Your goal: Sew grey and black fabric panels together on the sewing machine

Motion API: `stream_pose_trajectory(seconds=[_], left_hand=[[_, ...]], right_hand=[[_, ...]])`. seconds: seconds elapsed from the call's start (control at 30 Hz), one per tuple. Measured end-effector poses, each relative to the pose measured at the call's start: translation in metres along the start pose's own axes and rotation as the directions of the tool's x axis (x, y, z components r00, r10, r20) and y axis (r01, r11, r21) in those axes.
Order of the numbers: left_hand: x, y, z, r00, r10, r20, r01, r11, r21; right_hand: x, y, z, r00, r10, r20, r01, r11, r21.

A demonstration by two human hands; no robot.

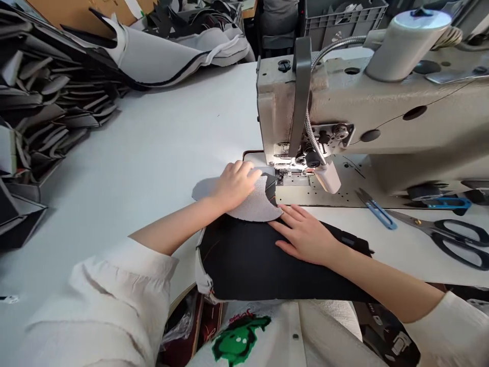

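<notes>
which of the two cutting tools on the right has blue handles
The small thread snips, lying nearer the sewing machine. The big scissors beside them have black handles.

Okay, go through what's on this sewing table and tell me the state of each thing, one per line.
Left hand: open, pressing flat on the grey mesh piece.
Right hand: open, flat on the black fabric piece.
Grey mesh piece: lying flat, edge at the sewing machine foot.
Scissors: closed, lying flat.
Blue thread snips: lying flat.
</notes>
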State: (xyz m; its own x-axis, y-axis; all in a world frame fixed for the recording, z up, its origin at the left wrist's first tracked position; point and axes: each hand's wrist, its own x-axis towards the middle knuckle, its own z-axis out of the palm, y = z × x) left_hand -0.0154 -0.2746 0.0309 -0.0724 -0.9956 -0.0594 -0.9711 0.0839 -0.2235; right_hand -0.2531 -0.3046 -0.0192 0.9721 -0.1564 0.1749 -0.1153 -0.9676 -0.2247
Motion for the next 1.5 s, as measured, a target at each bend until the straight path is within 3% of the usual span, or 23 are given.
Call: stream_pose_trajectory(seconds=[0.07, 0.17, 0.27, 0.43, 0.83, 1.17, 1.5], left_hand=[[-0.005, 0.009, -0.003, 0.991, 0.080, 0.112, -0.067, 0.992, -0.109], [-0.018, 0.014, -0.005, 0.928, 0.240, 0.285, -0.151, 0.941, -0.303], [-0.023, 0.017, -0.002, 0.898, 0.285, 0.334, -0.163, 0.922, -0.350], [-0.014, 0.027, 0.004, 0.929, 0.255, 0.268, -0.146, 0.919, -0.367], [0.002, 0.029, 0.003, 0.936, 0.299, 0.187, -0.221, 0.911, -0.347], [0.008, 0.034, 0.009, 0.949, 0.285, 0.136, -0.230, 0.918, -0.323], [-0.002, 0.042, 0.009, 0.959, 0.279, 0.048, -0.264, 0.943, -0.202]], right_hand=[[-0.003, 0.004, -0.004, 0.997, 0.077, 0.008, -0.077, 0.995, -0.064], [-0.005, 0.008, -0.009, 0.982, 0.168, 0.088, -0.156, 0.980, -0.125], [-0.008, 0.011, -0.011, 0.969, 0.199, 0.145, -0.177, 0.973, -0.150], [-0.012, 0.012, -0.009, 0.970, 0.205, 0.130, -0.181, 0.968, -0.175], [-0.015, 0.013, -0.008, 0.949, 0.277, 0.149, -0.239, 0.943, -0.232], [-0.025, 0.028, -0.010, 0.960, 0.273, 0.070, -0.239, 0.921, -0.306], [-0.026, 0.027, -0.007, 0.960, 0.280, 0.026, -0.268, 0.938, -0.219]])
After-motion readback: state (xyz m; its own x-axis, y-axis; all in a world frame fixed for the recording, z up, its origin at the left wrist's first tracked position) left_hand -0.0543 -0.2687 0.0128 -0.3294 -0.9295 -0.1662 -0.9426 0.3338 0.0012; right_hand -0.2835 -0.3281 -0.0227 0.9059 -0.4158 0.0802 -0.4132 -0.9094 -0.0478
